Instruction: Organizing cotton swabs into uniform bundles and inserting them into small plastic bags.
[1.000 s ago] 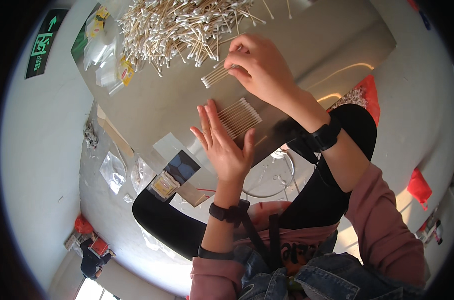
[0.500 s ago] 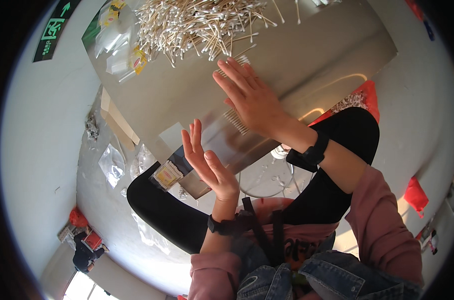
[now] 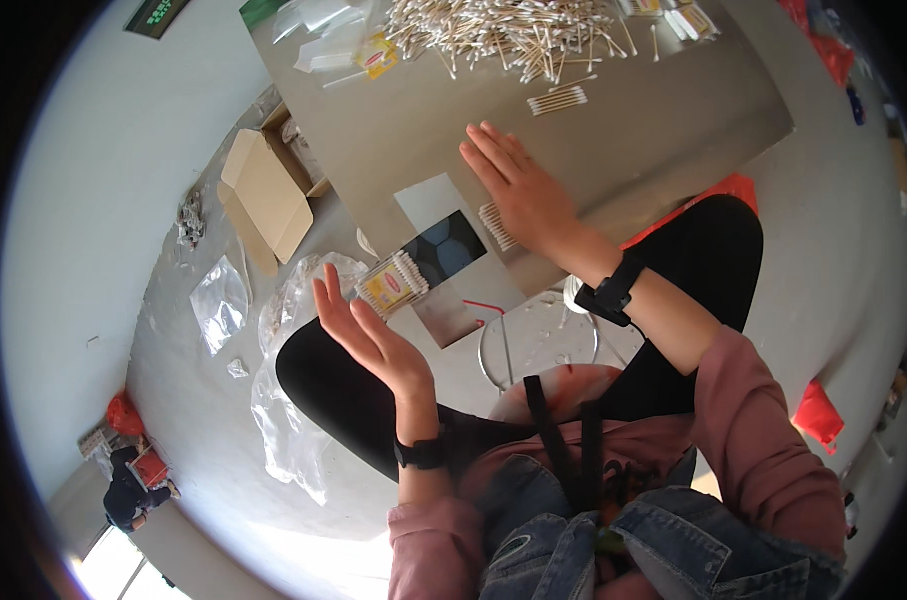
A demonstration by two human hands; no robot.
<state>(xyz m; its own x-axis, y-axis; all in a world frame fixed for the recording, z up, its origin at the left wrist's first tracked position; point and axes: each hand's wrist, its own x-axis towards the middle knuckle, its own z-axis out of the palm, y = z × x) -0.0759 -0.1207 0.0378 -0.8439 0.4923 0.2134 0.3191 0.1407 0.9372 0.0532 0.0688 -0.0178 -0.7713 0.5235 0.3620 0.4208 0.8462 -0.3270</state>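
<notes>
My left hand (image 3: pixel 379 345) is raised off the table's near left edge with its fingers stretched out, empty. Closest to it is a pack of cotton swabs (image 3: pixel 392 285) with a yellow label, at the table's edge. Over the tabletop my right hand (image 3: pixel 536 205) is held flat with fingers extended, nothing in it. A short row of cotton swabs (image 3: pixel 496 228) shows beside its wrist side, partly covered by the hand. Farther off lies another small row of swabs (image 3: pixel 559 100). Beyond that is a big loose pile of cotton swabs (image 3: pixel 504 35).
The shiny table (image 3: pixel 674 120) also bears clear bags with a yellow card (image 3: pixel 378 55) and more swab packs (image 3: pixel 692 22) at the far side. An open cardboard box (image 3: pixel 264 200) and clear plastic (image 3: pixel 299 430) lie left. Another person (image 3: pixel 129 490) is at lower left.
The view has shifted, so the table appears farther up and right. My hands have moved apart, both still open, and the far small row of swabs is now uncovered.
</notes>
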